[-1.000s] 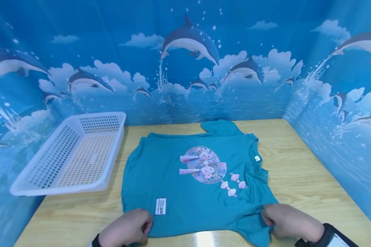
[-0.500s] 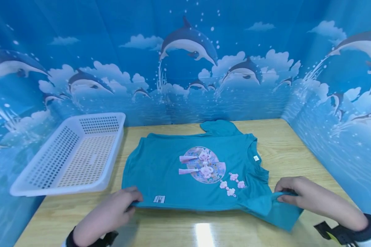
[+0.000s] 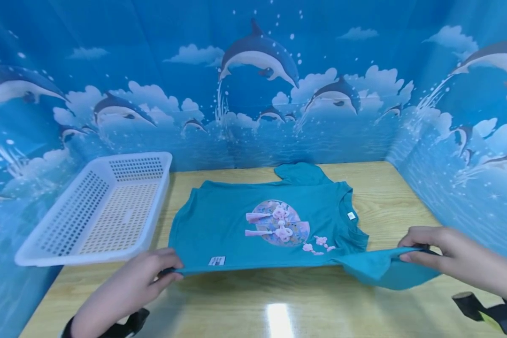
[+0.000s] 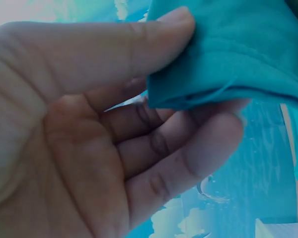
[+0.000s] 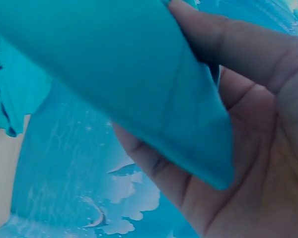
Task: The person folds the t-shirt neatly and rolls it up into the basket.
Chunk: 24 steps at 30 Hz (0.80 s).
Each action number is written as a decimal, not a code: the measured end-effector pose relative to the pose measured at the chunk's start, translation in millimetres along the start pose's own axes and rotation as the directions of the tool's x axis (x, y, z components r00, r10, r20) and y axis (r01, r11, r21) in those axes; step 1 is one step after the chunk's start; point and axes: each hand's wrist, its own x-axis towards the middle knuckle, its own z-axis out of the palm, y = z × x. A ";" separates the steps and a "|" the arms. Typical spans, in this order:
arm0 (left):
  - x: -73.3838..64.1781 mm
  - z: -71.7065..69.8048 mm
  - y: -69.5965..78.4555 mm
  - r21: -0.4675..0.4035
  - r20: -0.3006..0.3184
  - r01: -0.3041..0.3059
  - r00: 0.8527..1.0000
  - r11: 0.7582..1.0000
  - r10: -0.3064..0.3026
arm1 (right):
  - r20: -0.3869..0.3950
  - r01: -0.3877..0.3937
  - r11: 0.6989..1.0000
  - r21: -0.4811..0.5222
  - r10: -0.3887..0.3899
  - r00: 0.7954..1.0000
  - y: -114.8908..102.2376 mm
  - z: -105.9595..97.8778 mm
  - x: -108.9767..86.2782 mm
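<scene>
A teal T-shirt (image 3: 232, 211) lies on the table with its neckline to the right and its hem to the left. A round floral print with pink tassels marks its middle. My left hand (image 3: 145, 277) pinches the near corner of the hem; in the left wrist view the thumb (image 4: 164, 39) presses the stitched cloth against the fingers. At the right, my right hand (image 3: 443, 251) pinches the near sleeve (image 3: 388, 270). Between both hands the shirt's near edge is raised off the table and drawn taut. In the right wrist view the sleeve cloth hangs over the fingers.
To the left stands a white perforated plastic basket (image 3: 148, 234). The wooden table (image 3: 253, 305) shows in front of the shirt. A blue dolphin-print curtain (image 3: 173, 94) encloses the back and sides.
Both hands have lifted the shirt's near edge and moved it away from the table's front, folding the near side upward. The right hand has also shifted right, stretching the sleeve. The basket has stayed put.
</scene>
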 end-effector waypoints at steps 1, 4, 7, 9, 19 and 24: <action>-0.8 -0.7 0.3 -0.007 0.002 -0.005 1.000 1.000 0.005 | -0.001 -0.005 1.000 -0.010 0.005 1.000 -0.3 -1.0 -1.3; -3.9 -3.7 1.3 -0.028 -0.006 -0.039 0.999 0.999 0.039 | -0.022 0.000 0.998 -0.058 -0.001 1.000 -0.7 -3.4 -6.0; -7.4 -8.1 3.3 -0.047 -0.027 -0.062 0.998 0.997 0.061 | -0.073 0.050 0.994 -0.097 -0.057 0.996 -0.5 -7.1 -10.4; -9.6 -11.6 4.9 -0.050 -0.050 -0.080 0.996 0.996 0.078 | -0.126 0.098 0.986 -0.138 -0.115 0.985 -0.6 -10.0 -13.4; -3.0 -23.6 11.8 -0.003 -0.207 -0.089 0.975 0.996 0.086 | -0.257 0.030 0.963 -0.268 -0.102 0.961 -12.2 -32.8 -3.4; 19.4 -22.0 7.3 0.117 -0.303 0.098 0.951 0.988 -0.059 | -0.259 -0.050 0.957 -0.287 -0.028 0.965 -23.4 -42.9 26.8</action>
